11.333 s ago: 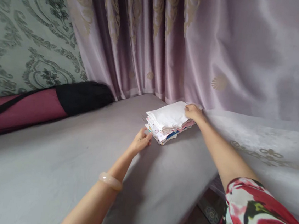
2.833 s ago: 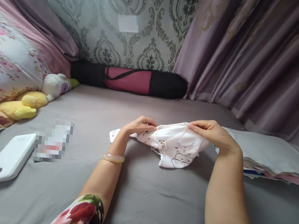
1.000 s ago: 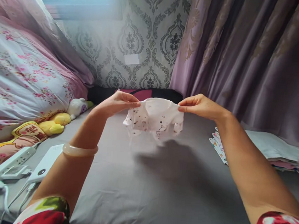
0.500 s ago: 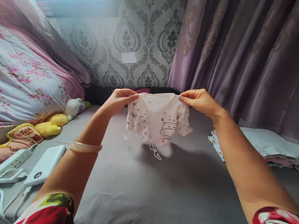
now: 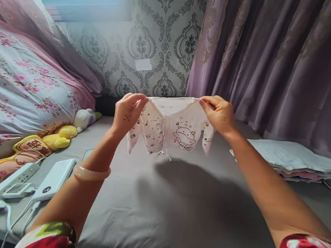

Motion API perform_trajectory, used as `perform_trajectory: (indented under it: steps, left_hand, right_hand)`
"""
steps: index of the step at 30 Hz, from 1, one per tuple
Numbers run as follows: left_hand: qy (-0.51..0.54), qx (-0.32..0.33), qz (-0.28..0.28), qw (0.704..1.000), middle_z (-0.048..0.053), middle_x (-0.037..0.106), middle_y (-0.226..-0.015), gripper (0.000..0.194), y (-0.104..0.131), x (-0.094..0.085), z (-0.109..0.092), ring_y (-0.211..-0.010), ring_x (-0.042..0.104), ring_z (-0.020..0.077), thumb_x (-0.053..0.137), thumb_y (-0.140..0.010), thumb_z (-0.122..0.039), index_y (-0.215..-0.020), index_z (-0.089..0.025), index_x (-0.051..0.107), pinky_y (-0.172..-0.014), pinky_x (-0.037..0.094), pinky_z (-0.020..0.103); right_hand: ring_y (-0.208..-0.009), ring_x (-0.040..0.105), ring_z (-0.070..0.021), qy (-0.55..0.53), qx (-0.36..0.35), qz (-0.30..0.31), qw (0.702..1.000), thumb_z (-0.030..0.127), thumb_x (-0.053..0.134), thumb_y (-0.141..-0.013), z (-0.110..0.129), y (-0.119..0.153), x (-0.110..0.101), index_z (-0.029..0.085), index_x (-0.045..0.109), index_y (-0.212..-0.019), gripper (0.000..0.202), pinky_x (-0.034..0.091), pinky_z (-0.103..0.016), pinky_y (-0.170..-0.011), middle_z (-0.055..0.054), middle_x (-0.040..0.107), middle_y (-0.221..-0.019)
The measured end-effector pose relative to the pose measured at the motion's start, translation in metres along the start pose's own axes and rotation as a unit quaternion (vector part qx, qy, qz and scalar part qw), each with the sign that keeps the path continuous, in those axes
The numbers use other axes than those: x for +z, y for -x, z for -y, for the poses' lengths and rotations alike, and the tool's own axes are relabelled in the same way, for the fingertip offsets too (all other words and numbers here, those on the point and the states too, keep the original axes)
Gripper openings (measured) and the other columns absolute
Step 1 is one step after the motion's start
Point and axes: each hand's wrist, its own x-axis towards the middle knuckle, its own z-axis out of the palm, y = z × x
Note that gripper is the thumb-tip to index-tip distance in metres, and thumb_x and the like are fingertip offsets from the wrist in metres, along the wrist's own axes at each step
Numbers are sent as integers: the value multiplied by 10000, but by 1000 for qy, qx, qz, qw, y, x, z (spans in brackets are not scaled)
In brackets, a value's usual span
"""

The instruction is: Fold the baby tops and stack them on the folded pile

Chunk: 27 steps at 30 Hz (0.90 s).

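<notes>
A small white baby shirt [image 5: 169, 126] hangs in the air above the grey bed, its front turned toward me. It has little printed figures, a cartoon animal on the right half and thin tie strings at the hem. My left hand [image 5: 129, 112] pinches one shoulder, closed on the cloth, with a pale bangle on that forearm. At the other shoulder my right hand [image 5: 218, 112] pinches the fabric between thumb and fingers. Both sleeves dangle free, and the shirt's shadow falls on the sheet [image 5: 178, 228] below.
On the right lies a stack of folded clothes [image 5: 298, 157], partly behind my right forearm. To the left are a power bank [image 5: 54, 181], a power strip [image 5: 5, 188] with cables, plush toys [image 5: 63, 135] and a floral bundle [image 5: 25, 81]. Curtains and a patterned wall close off the back.
The shirt has swung up and spread wider, with its sleeves now hanging out at both sides. My left hand has shifted slightly left and turned, showing more of its back.
</notes>
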Motion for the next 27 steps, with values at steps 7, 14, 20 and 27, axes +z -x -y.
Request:
perform_trajectory:
  steps: [7,14,20,27]
  left_hand:
    - [-48,126,-42,990,-18,542,-658,107,25,-88,-66,-560,441,114,696,-817,-329,-909,-300,744,-526,365,281]
    - [-10,-135,109,985,-37,616,-635,184,38,-129,-95,-514,516,117,692,-794,-428,-917,-298,734,-418,363,227]
    - [15,-153,382,911,-26,513,-593,402,74,-51,-7,-545,423,85,512,-881,-503,-763,-154,672,-474,309,198]
    - [-84,-95,434,892,23,618,-739,406,146,46,77,-679,532,140,348,-954,-439,-778,-184,611,-606,355,234]
  right_hand:
    - [-978,633,-272,9,-39,36,999,520,611,-885,65,38,-66,358,749,-1021,253,513,-406,-811,-33,698,-955]
    - [-610,623,-169,-56,157,144,975,611,734,-730,99,54,-99,310,769,-935,366,465,-302,-468,-25,718,-754]
    - [-695,650,-190,-2,183,353,917,637,610,-806,45,70,-51,215,751,-879,451,452,-271,-556,-16,722,-780]
    - [-894,651,-194,188,81,410,889,366,418,-987,-58,128,35,205,663,-930,299,415,-263,-706,-57,713,-975]
